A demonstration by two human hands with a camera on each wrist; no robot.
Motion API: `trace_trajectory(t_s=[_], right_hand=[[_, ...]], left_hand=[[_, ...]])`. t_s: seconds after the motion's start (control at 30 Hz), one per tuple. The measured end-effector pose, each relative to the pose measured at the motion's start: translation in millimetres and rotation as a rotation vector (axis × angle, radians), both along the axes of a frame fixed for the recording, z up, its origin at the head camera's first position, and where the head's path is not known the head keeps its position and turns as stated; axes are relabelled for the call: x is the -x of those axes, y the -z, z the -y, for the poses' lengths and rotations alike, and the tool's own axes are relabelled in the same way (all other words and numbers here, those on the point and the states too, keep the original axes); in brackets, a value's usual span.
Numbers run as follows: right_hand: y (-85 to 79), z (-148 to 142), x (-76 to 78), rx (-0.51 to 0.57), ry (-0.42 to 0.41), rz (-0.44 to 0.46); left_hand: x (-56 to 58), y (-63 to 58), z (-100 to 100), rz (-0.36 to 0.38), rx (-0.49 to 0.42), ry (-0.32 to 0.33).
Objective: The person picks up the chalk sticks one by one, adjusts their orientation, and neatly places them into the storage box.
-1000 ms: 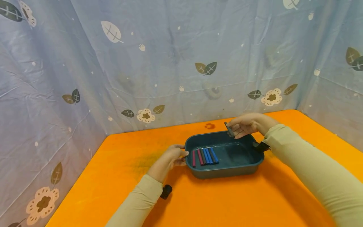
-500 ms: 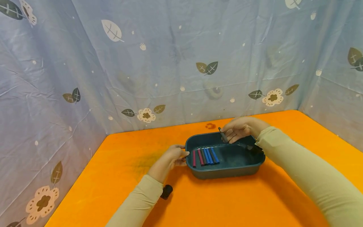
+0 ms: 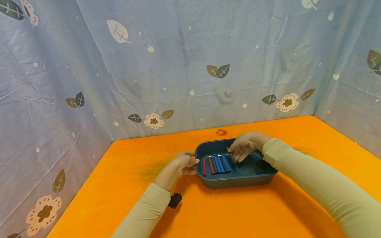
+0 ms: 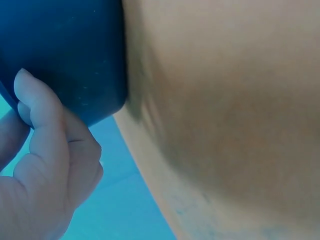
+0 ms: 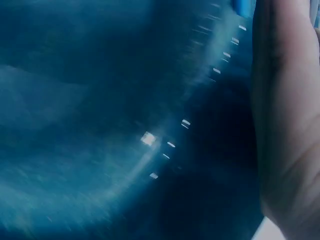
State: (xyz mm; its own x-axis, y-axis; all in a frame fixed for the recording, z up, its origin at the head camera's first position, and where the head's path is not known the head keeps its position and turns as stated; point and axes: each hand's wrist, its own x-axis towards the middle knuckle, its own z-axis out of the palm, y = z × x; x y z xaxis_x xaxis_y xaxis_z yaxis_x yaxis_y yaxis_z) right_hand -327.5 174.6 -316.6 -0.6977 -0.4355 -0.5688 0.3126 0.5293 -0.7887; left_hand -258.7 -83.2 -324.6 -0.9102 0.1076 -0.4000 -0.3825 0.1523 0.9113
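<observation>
A dark teal rectangular tray (image 3: 238, 178) stands on the table. My left hand (image 3: 182, 164) grips its left end, thumb over the rim; the left wrist view shows the fingers (image 4: 45, 110) against the tray's outer wall. Inside, toward the left, lies a row of slim sticks: maroon ones (image 3: 211, 165), blue ones (image 3: 219, 164) and dark ones between them. My right hand (image 3: 246, 146) is down in the tray just right of the row. Between its thumb and fingers it pinches a dark grey stick (image 3: 232, 156), slanted and close over the tray floor.
The orange table (image 3: 134, 198) spreads around the tray. A patterned blue curtain (image 3: 178, 66) hangs behind it and along both sides. Dark stains mark the cloth behind and left of the tray. A black wrist camera (image 3: 175, 200) sits below the left wrist.
My right hand has moved from above the tray's far rim down into it and to the left, bringing the grey stick beside the row. My left hand stays on the tray's end.
</observation>
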Motion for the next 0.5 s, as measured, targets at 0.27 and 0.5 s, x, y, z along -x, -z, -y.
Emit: trace_trajectory(t_s=[0.27,0.5], right_hand=[[8.4,11,-5.2,-0.136,0.014,-0.043],[10.8,16,-5.1,-0.161,0.015,-0.054]], left_hand=[[-1.0,-0.2,1,-0.009,0.004,0.004],[-2.1,-0.8,1,-0.027,0.024,0.016]])
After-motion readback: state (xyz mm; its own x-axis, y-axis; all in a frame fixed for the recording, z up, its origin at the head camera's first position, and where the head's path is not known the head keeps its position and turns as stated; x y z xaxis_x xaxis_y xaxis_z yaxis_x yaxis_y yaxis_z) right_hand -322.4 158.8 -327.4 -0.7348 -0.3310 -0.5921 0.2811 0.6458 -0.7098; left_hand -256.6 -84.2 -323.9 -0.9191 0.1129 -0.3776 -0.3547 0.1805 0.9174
